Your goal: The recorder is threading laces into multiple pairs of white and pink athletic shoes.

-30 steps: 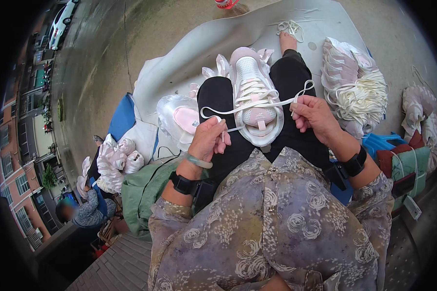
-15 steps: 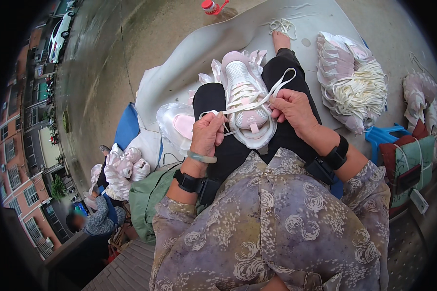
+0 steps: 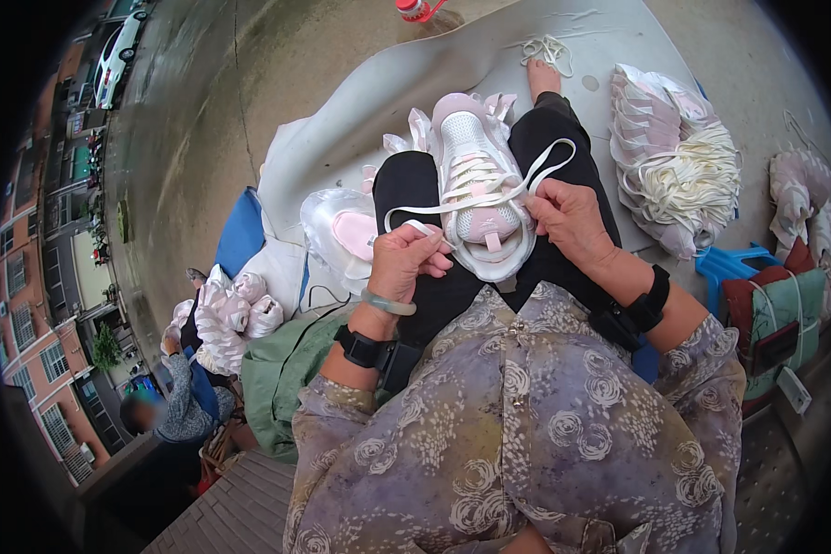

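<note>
Fingers [image 3: 547, 205] pinched together, I'm watching left hand [image 3: 402, 254] and right hand [image 3: 572, 222] each gripping the white lace [image 3: 494, 198], which loops out beyond the right, while the pink-and-white shoe [image 3: 486, 222] sits between the black trouser legs [image 3: 406, 189].

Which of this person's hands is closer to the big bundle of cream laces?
The right. The right hand is left of the bundle of cream laces, with a gap between; the left hand is farther off, beyond the white-and-pink shoe.

A pink and white sneaker [image 3: 478, 187] (toe pointing forward) rests between the knees [image 3: 404, 177], its white lace [image 3: 489, 200] crisscrossed, strands spreading sideways.
</note>
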`<state>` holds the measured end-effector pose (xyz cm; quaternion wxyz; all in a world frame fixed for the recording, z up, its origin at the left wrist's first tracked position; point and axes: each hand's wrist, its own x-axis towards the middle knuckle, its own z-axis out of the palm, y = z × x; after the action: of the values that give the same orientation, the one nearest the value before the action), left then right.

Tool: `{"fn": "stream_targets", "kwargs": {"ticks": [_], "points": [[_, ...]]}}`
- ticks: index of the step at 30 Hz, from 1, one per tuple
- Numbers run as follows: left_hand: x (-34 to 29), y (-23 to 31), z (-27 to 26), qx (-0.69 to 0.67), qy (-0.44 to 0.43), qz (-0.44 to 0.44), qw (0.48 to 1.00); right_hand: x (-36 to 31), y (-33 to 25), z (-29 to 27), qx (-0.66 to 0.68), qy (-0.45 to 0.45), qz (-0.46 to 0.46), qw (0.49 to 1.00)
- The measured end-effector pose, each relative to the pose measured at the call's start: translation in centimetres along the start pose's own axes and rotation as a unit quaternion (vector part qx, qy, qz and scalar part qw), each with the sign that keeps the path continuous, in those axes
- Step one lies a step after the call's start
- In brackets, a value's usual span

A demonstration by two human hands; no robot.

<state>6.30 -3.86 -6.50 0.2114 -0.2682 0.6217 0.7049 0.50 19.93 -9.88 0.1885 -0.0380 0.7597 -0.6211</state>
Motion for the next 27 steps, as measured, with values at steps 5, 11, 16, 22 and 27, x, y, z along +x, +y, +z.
{"fn": "stream_targets", "kwargs": {"ticks": [5,11,16,22,27], "points": [[0.6,0.3,0.2,-0.050,0.026,0.043,0.997,0.3,0.2,0.7,-0.249,0.068,-0.281,0.925],[1.4,-0.1,1.4,-0.097,0.010,0.095,0.991,0.1,0.7,-0.3,-0.220,0.017,-0.152,0.963],[1.8,-0.4,1.3,-0.047,0.002,0.100,0.994,-1.5,-1.1,-0.6,-0.256,0.038,-0.144,0.955],[2.5,-0.7,1.8,-0.083,-0.004,0.099,0.992,-1.2,-3.9,3.2,0.028,-0.122,0.120,0.985],[2.9,-1.0,2.1,-0.105,0.000,0.105,0.989,-0.1,-3.5,5.2,0.056,-0.151,0.196,0.967]]}}
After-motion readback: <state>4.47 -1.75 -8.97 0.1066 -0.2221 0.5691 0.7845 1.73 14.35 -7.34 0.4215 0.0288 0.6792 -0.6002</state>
